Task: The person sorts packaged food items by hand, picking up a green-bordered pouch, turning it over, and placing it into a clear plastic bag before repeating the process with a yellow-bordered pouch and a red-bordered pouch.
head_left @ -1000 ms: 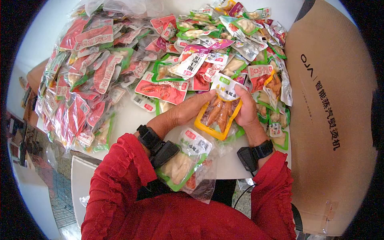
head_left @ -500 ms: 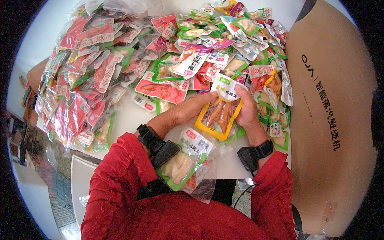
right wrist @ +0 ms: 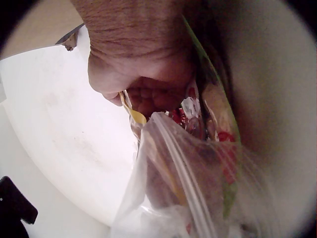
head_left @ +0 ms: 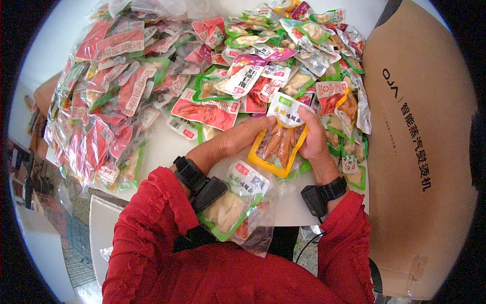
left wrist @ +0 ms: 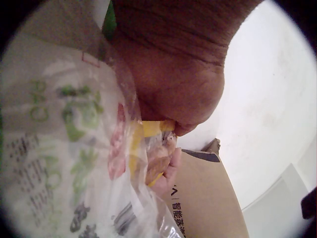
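Note:
Both hands hold one yellow-edged food pouch (head_left: 279,144) between them in the head view, its white label at the top. The left hand (head_left: 250,133) pinches its left edge, and the right hand (head_left: 313,137) grips the right edge with the thumb on the front. In the left wrist view, the pouch (left wrist: 159,148) shows beyond the left hand (left wrist: 171,84). The right hand (right wrist: 141,69) has its fingers curled behind the pouch's yellow edge (right wrist: 136,115). Below the left hand, a clear bag with a green-edged pouch (head_left: 225,210) lies at the table's near edge.
Clear-bagged red and green packets (head_left: 134,88) are heaped on the left of the white table (head_left: 162,152). Loose packets (head_left: 314,33) pile up behind and right of the hands. A large cardboard box (head_left: 420,152) stands along the right side.
The hands and the yellow-edged pouch have shifted very slightly to the right. Both hands keep their hold on it.

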Demonstrator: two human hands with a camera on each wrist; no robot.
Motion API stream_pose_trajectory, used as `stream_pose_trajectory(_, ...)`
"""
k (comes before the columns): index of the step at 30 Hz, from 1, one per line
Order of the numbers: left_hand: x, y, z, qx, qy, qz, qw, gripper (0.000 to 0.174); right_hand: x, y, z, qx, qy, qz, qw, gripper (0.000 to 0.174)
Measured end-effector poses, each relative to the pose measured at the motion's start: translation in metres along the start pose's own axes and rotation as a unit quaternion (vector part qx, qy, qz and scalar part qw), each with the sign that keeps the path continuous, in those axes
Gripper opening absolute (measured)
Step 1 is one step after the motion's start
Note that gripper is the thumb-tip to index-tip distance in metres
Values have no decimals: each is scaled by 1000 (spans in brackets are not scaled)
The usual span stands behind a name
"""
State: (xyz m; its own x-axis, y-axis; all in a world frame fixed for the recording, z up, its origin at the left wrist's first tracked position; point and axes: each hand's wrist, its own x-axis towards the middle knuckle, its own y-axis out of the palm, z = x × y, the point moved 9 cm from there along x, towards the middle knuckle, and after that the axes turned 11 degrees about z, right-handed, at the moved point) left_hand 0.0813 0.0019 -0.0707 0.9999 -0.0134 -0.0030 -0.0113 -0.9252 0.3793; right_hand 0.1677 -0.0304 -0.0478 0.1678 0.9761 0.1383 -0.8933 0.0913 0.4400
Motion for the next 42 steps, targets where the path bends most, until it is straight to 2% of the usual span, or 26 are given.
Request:
stream_pose_trajectory(9, 1, 1, 1, -34, 10, 4, 999, 47, 0, 0, 0, 9, 2, 0, 1000, 34)
stream_pose_trajectory(14, -2, 1, -3, 18, -5, -2, 1000, 46, 1, -3, -3, 17, 7, 4, 1000, 34)
stream_pose_trajectory(30, -2, -1, -2, 31, -6, 0, 1000, 45, 0, 1, -1, 18, 4, 11, 1000, 33)
stream_pose_trajectory(32, 0, 3, -2, 55, -2, 39, 998, 41, 0, 3, -1, 15, 6, 12, 1000, 32)
stream_pose_trajectory(36, -5, 8, -4, 12, -17, 13, 1000, 36, -1, 2, 1, 10, 2, -3, 1000, 33)
stream_pose_trajectory(42, -6, 6, -6, 63, -3, 19, 998, 31, -2, 3, 1, 2, 4, 4, 1000, 33)
